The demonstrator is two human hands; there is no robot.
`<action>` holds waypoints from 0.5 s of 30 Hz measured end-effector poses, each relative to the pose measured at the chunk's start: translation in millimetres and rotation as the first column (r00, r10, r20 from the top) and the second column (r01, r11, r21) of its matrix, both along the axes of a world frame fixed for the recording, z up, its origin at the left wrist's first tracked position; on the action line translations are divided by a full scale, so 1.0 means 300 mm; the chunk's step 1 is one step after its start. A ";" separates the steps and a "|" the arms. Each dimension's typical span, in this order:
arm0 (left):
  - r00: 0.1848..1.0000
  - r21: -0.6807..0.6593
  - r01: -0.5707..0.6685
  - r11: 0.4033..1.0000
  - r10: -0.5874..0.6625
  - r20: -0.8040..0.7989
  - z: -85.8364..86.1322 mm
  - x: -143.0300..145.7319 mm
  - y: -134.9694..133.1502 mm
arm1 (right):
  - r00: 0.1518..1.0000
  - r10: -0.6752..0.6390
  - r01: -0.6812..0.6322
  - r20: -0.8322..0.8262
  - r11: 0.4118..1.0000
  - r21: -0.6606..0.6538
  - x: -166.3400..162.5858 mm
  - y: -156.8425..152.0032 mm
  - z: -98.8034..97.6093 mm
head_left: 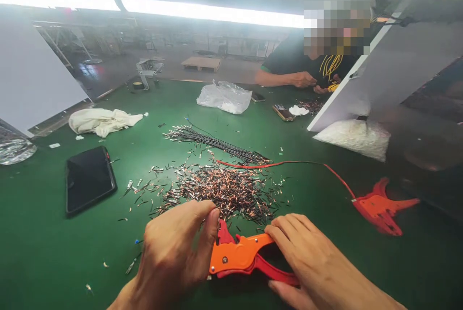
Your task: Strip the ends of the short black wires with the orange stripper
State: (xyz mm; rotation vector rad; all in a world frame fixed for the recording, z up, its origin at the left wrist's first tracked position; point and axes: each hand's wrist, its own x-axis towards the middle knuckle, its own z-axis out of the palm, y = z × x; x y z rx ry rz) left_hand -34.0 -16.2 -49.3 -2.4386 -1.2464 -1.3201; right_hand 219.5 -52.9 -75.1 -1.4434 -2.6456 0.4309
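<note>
Head view: wire stripper (238, 254) crosswise, nose pointing left.

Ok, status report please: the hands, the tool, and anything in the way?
Right hand grips orange stripper handles. Left hand pinched shut at its head. Wire-scrap pile just beyond the tool.

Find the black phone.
In the head view, the black phone lies at the left of the green table, nearer than the white cloth and left of the wire-scrap pile.
</note>
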 end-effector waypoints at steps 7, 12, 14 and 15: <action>0.997 0.079 -0.027 0.997 0.021 0.071 0.013 -0.040 0.024 | 0.859 -0.384 0.097 -0.338 0.770 -0.631 0.092 0.055 0.084; 0.993 0.024 0.023 0.999 -0.025 0.119 0.022 -0.056 0.031 | 0.263 -0.715 -0.559 -0.647 0.434 -0.706 0.083 0.074 -0.005; 0.986 0.038 0.048 0.998 -0.053 0.158 0.028 -0.054 0.031 | 0.172 -0.795 -0.671 -0.581 0.338 -0.660 0.044 0.061 -0.052; 0.982 0.046 0.052 0.998 -0.059 0.179 0.031 -0.051 0.031 | 0.149 -0.812 -0.706 -0.564 0.312 -0.636 0.023 0.052 -0.075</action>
